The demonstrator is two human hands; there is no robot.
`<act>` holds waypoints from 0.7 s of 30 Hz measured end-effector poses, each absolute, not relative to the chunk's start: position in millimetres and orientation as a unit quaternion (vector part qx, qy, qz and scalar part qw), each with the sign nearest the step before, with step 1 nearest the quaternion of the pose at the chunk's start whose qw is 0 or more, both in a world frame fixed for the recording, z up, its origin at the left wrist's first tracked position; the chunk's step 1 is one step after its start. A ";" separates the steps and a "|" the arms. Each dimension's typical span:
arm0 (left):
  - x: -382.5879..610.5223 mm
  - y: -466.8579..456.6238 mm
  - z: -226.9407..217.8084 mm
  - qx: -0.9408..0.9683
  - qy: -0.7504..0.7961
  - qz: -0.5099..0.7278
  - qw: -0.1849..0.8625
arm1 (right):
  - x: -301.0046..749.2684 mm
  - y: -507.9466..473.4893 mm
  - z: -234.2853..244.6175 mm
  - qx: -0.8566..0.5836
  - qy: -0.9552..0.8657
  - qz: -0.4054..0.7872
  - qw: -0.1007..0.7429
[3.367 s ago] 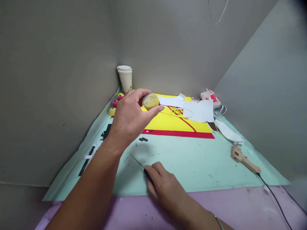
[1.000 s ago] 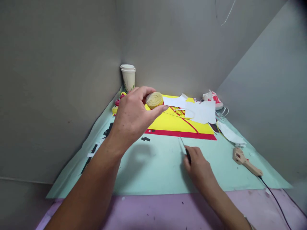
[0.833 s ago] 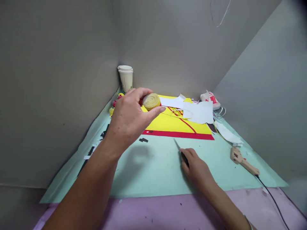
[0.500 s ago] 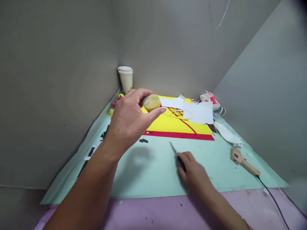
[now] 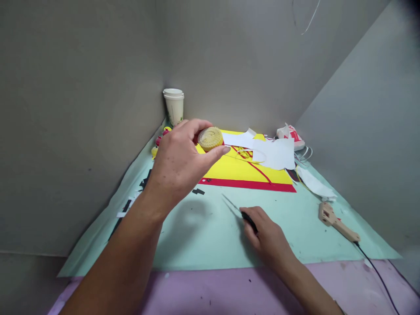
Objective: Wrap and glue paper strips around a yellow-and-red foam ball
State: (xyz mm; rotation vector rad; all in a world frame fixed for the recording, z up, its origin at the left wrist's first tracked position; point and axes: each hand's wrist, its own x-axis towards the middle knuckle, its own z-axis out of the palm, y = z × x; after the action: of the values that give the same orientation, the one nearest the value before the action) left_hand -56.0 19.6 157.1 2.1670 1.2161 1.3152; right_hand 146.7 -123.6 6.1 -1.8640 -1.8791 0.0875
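Note:
My left hand (image 5: 179, 162) is raised over the middle of the mat, thumb and fingers closed around a round yellow coiled disc (image 5: 210, 138) with a ridged side and a bit of red behind it. Its top coil faces me. Lower and to the right, just above the green mat (image 5: 183, 249), my right hand (image 5: 265, 232) grips scissors (image 5: 247, 218) by the black handle. Their thin blades point up and left, apart from the disc; how far the blades are parted is hard to tell. Beyond the hands lie yellow sheets (image 5: 226, 168) with a red front edge.
White paper pieces (image 5: 275, 153) and a thin red strip (image 5: 260, 172) lie on the yellow sheets. A beige glue gun (image 5: 337, 222) with a black cord rests at right. At the back left stands a white paper cup (image 5: 173, 107). Black scraps (image 5: 198, 191) lie near the sheets. Grey walls enclose the table.
My right hand has turned the scissors so the blades point further left. My left hand still holds the yellow disc. The whole view has shifted slightly.

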 end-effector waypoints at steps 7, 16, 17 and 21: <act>-56.2 19.3 157.1 0.764 0.422 0.462 0.161 | 135.6 -118.9 -0.8 -0.739 -0.647 -0.023 0.186; -56.0 17.9 159.1 0.761 0.422 0.466 0.160 | 120.5 -109.1 4.6 -0.709 -0.678 -0.029 0.194; -56.0 17.9 159.2 0.761 0.423 0.465 0.161 | 115.8 -110.1 4.3 -0.707 -0.684 -0.020 0.179; -56.0 18.5 158.8 0.762 0.425 0.462 0.161 | 84.6 -121.4 1.3 -0.614 -0.773 0.031 0.155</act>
State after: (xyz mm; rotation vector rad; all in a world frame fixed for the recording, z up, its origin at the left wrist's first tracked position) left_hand -56.0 18.5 158.8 2.1744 1.2129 1.3189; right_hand 84.6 -121.4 1.3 -1.7593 -2.2161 0.0878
